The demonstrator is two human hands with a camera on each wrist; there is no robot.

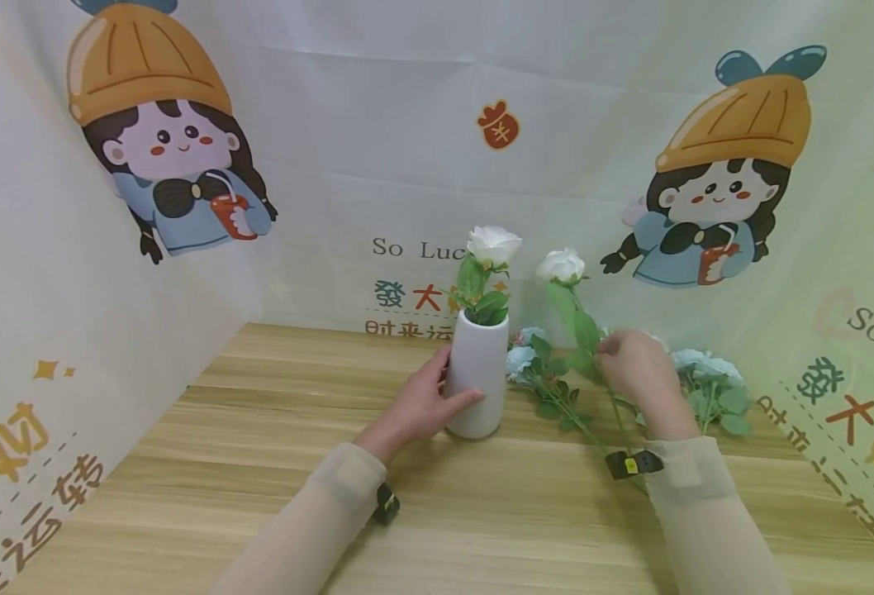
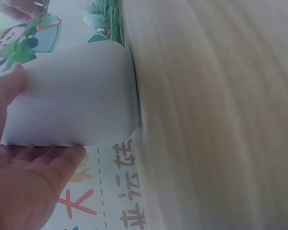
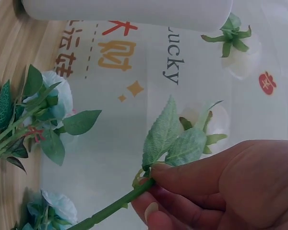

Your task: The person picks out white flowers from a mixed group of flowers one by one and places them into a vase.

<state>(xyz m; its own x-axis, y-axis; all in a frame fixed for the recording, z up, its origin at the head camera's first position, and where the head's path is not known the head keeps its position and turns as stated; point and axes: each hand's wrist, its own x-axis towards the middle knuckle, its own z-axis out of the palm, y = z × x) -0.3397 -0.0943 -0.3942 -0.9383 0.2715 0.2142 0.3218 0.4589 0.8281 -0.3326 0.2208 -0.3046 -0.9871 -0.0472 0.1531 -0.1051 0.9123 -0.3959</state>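
Observation:
A white vase [image 1: 477, 376] stands upright on the table, with one white rose [image 1: 493, 246] and its green leaves rising from the mouth. My left hand [image 1: 424, 402] holds the vase around its left side, thumb across the front; the left wrist view shows the thumb and fingers on either side of the vase [image 2: 81, 96]. To the right of the vase, my right hand [image 3: 216, 187] pinches the green stem [image 3: 113, 207] of a second white rose [image 1: 562, 266] between thumb and fingers, just below its leaves. That rose is upright, its bloom level with the vase's flower.
Light blue flowers [image 1: 520, 362] with leafy stems lie on the wooden table [image 1: 258, 463] right of the vase. More pale blue flowers [image 1: 708, 368] lie beyond my right hand. A printed cloth [image 1: 363, 149] hangs behind the table and along both sides.

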